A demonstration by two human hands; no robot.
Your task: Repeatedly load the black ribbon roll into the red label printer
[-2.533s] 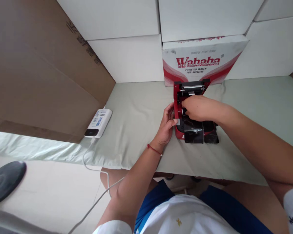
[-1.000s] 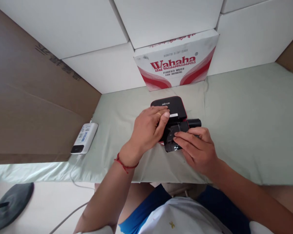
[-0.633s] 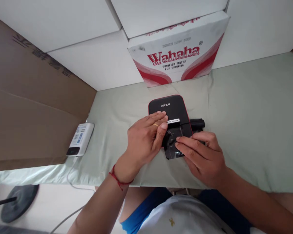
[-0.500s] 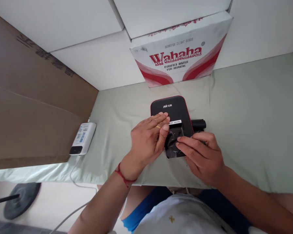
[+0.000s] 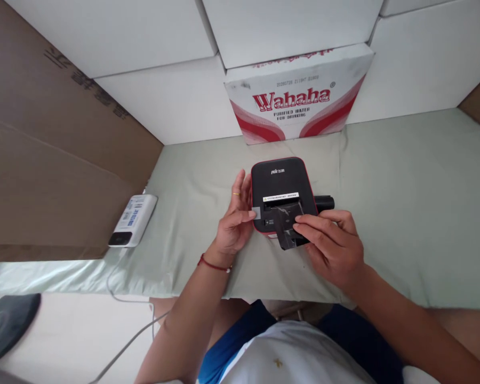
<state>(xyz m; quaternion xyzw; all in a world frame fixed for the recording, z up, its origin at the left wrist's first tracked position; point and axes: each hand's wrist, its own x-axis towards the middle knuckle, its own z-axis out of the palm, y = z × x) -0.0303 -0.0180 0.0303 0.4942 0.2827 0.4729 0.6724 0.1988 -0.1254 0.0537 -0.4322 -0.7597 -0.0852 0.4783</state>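
A small black printer [image 5: 282, 182] with red edging lies on the cloth-covered table in front of me. A white warning strip crosses its top, just behind a slot. Dark, glossy film [image 5: 285, 226] extends from that slot over the front edge. My left hand [image 5: 237, 216] grips the printer's left side, thumb on top by a small grey, see-through tab [image 5: 256, 213] and fingers along the side. Thumb and fingers of my right hand [image 5: 332, 242] pinch the film's right part, partly covering it. Behind that hand a black cylindrical piece [image 5: 325, 202] sticks out beside the printer.
A white and red Wahaha water carton [image 5: 300, 106] stands behind the printer, against stacked white boxes [image 5: 168, 101]. At left are a large brown cardboard box [image 5: 56, 176] and a white power bank [image 5: 134, 220] with a cable [image 5: 132, 341]. Pale green cloth [image 5: 396, 213] covers the table.
My left hand has moved from lying flat on the printer's top to its left side, uncovering the slot and the tab. My right hand stays at the film. The view has shifted slightly.
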